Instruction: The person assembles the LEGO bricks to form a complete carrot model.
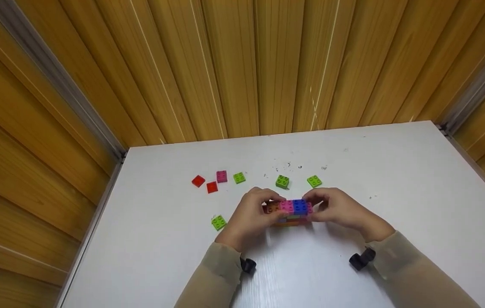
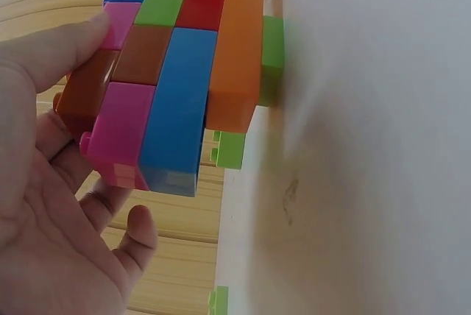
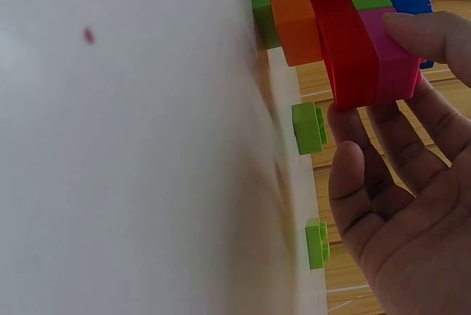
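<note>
A stack of joined toy building bricks [image 1: 287,207] stands between both hands near the table's middle, with orange, pink and blue bricks on top. My left hand [image 1: 251,214] grips its left end, the thumb on the near face and other fingers behind. At the other end, my right hand [image 1: 341,209] pinches it the same way, its thumb pressing a pink brick [image 3: 394,54]. Below the top rows, the left wrist view shows a long blue brick [image 2: 178,101], an orange brick [image 2: 235,57] and a green brick [image 2: 272,61] lowest, close to the tabletop.
Loose on the white table [image 1: 161,256] lie two red pieces [image 1: 198,181], a pink brick [image 1: 221,176] and several green bricks [image 1: 282,182], one green brick [image 1: 218,222] left of my left hand. Slatted wood-look walls [image 1: 234,68] border the table's back and sides.
</note>
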Demonstrator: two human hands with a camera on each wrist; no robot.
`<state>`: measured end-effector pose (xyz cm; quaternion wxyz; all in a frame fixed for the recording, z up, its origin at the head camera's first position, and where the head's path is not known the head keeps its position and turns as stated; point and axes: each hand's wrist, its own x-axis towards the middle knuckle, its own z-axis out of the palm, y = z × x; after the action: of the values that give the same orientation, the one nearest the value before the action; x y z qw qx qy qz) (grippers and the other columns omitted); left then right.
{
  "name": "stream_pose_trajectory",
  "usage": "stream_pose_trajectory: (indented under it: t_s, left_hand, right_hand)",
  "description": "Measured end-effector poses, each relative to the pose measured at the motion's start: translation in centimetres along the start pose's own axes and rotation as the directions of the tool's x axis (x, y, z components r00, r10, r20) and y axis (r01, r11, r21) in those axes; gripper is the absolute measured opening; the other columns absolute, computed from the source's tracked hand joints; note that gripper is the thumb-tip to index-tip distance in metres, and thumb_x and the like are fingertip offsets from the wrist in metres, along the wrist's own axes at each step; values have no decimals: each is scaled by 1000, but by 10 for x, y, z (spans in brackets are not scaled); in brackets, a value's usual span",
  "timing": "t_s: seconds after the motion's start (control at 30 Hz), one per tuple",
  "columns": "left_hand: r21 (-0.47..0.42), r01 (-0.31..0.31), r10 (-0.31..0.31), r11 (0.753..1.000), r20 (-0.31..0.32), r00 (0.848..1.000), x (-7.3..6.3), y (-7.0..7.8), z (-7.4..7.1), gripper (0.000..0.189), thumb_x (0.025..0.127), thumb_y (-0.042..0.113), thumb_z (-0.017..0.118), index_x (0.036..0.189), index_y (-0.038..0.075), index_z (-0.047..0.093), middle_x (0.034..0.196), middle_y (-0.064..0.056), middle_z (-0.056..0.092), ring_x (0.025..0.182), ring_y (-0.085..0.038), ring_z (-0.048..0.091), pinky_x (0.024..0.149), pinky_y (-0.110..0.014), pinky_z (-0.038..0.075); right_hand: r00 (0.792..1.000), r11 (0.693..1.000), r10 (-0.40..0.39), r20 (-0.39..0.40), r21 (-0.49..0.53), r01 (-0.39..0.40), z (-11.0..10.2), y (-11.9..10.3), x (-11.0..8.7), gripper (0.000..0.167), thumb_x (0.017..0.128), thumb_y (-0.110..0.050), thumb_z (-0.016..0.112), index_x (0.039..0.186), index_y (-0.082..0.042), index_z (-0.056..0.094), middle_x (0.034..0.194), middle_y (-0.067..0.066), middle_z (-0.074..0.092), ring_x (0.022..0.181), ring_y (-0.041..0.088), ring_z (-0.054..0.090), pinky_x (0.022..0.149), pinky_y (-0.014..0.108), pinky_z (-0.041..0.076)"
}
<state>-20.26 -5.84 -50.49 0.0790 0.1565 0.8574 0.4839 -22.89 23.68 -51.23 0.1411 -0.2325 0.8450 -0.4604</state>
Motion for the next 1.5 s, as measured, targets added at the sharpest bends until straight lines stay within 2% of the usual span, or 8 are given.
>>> stream_pose_trajectory:
  t_s: [0.43,0.6,0.77,0.93,1.1,1.2,1.3,1.5]
  left_hand:
    - [80,63,-63,995,3,998,0,19,-7,29,97,38,91,126,36,84,124,13,72,124,-14,57,113,-39,57]
    - [104,43,-44,994,9,999,-1,21,-4,31,99,38,89,129,33,82,127,14,74,125,-13,59,118,-38,57]
    - [97,16,-20,995,38,999,2,22,-4,31,100,39,89,129,30,80,128,13,74,124,-14,61,117,-39,57]
    - [38,46,-49,998,71,996,6,20,-13,37,97,48,90,128,31,80,129,11,73,121,-16,63,113,-40,58]
    - [-25,107,-107,994,-32,994,17,10,-30,35,104,56,77,126,28,79,132,5,72,125,-22,62,109,-44,56]
    - [-45,176,-181,983,-158,971,25,1,-44,30,109,52,72,125,28,78,133,4,72,123,-23,62,109,-43,59]
    - [-93,253,-269,963,-261,927,34,-11,-62,28,111,45,71,129,24,77,140,3,72,129,-24,63,118,-48,58]
    - [-323,384,-473,865,-271,838,36,-38,-88,41,112,43,70,148,26,62,152,4,58,144,-24,58,134,-54,45]
  right_hand:
    - [1000,1000,-15,-18,1,15,-6,-3,3,42,90,-17,94,128,-9,80,125,10,79,113,22,68,94,27,57]
    - [1000,1000,-19,-20,14,19,-7,1,1,43,90,-17,94,130,-10,80,127,11,80,115,23,68,95,27,57]
    - [999,1000,-16,-28,18,17,-8,2,-1,44,90,-16,95,131,-9,81,127,12,80,113,21,68,93,25,57]
    - [999,1000,-18,-28,3,18,-9,1,-1,44,90,-17,94,131,-8,81,127,12,80,112,17,68,93,26,57]
    - [999,1000,1,-33,-11,-1,-8,1,0,44,90,-18,95,131,-9,81,127,11,80,112,19,68,94,26,57]
    - [999,1000,7,-31,0,-7,-7,1,1,45,89,-17,94,131,-7,81,127,12,80,112,21,67,93,26,57]
    - [1000,1000,2,-28,7,-2,-4,2,1,46,88,-16,94,131,-5,80,127,14,80,112,23,67,91,26,57]
    - [1000,1000,10,-13,12,-10,1,3,-1,45,89,-17,94,131,-7,80,127,13,79,114,25,66,94,28,57]
